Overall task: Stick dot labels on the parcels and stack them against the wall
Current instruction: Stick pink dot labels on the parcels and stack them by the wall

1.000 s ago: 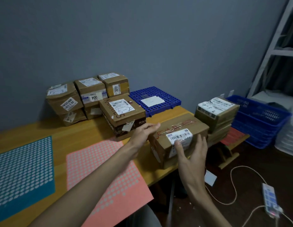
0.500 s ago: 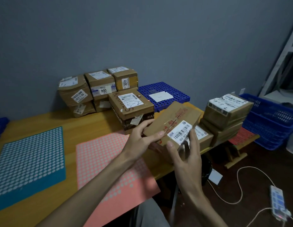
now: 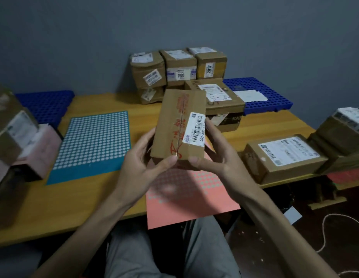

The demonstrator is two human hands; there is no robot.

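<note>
Two dot-label sheets lie flat on the wooden table (image 3: 74,197): a teal sheet (image 3: 94,143) at 9 o'clock from the held parcel (image 3: 174,125), and a salmon sheet (image 3: 186,195) at 6 o'clock, overhanging the near edge. Against the grey wall (image 3: 174,27) at 12 o'clock stands a parcel stack (image 3: 179,67), three side by side on top and at least one beneath. A larger taped box (image 3: 220,101) sits just in front of it. A flat parcel (image 3: 282,157) lies at 3 o'clock, just beside a blurred pile (image 3: 341,135) whose count I cannot tell. Another blurred parcel (image 3: 10,121) sits at far left. There are two blue grid panels: the left panel (image 3: 44,105) at 10 o'clock, and the right panel (image 3: 254,87) at 2 o'clock bearing a white slip (image 3: 250,95). Both hands clamp the held parcel above the salmon sheet, its barcode label (image 3: 195,130) facing up. The left hand (image 3: 142,163) curls round its left side and the right hand (image 3: 218,157) round its right, with both thumbs pressed on the near end.
</note>
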